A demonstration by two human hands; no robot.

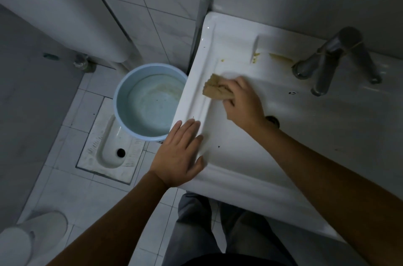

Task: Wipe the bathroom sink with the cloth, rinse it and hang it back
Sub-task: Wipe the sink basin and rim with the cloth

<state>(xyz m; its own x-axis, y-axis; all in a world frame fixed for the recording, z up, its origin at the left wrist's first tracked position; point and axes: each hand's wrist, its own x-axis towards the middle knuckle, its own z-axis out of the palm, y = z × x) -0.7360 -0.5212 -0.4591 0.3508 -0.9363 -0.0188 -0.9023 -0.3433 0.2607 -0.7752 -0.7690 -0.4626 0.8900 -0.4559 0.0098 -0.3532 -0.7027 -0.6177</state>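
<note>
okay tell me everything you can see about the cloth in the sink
The tan, bunched-up cloth looks coarse and fibrous, crumpled into a wad. The right hand grips it and presses it against the white ceramic sink near the left inner rim; the fingers cover its right end. Yellowish stains lie beyond it, untouched.

Both forearms bare to the elbow, no sleeves, rings or watch on left hand or right hand; grey trousers below.

A single head-worn wide-angle view looks steeply down from close above. It faces the white sink against the wall, floor tiles at left.
</note>
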